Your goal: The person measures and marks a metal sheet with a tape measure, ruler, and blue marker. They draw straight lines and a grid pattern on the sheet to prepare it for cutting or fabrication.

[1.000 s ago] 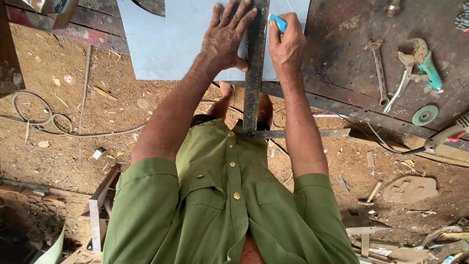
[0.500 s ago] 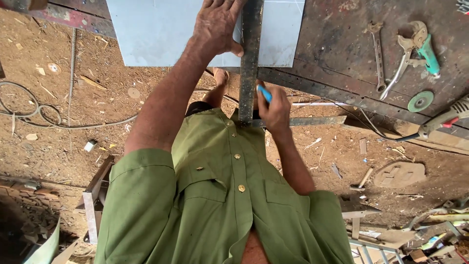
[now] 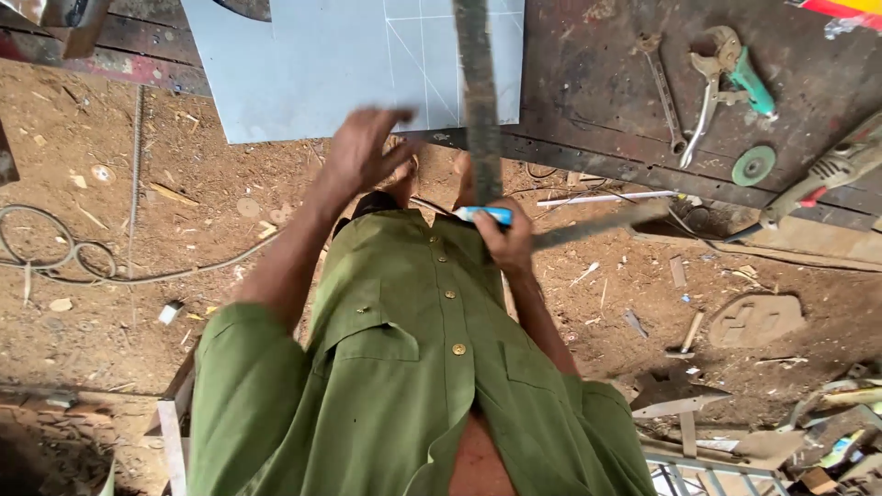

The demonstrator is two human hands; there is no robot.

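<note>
Green button-up shirt (image 3: 404,367) fills the near centre; chest and both sleeves block most of the ground below. Right hand (image 3: 503,241) sits at chest height, fingers clenched around a short blue-and-white marker (image 3: 483,215); its tip is hard to make out. Same hand touches the near end of a long dark metal straightedge (image 3: 480,101), which runs far onto the pale grey metal sheet (image 3: 312,64) and is cut off at the top edge. Motion blur, so can't tell whether it's gripped or just resting against the hand. Left hand (image 3: 360,152) is blurred, fingers spread and released, holding nothing, just near the sheet's near edge. Sheet shows thin scribed lines. Far right on the dark workbench (image 3: 597,92): open-end spanner (image 3: 663,87), green-handled pliers (image 3: 735,69), green grinding disc (image 3: 753,166), angle grinder (image 3: 827,179) partly cut off.
</note>
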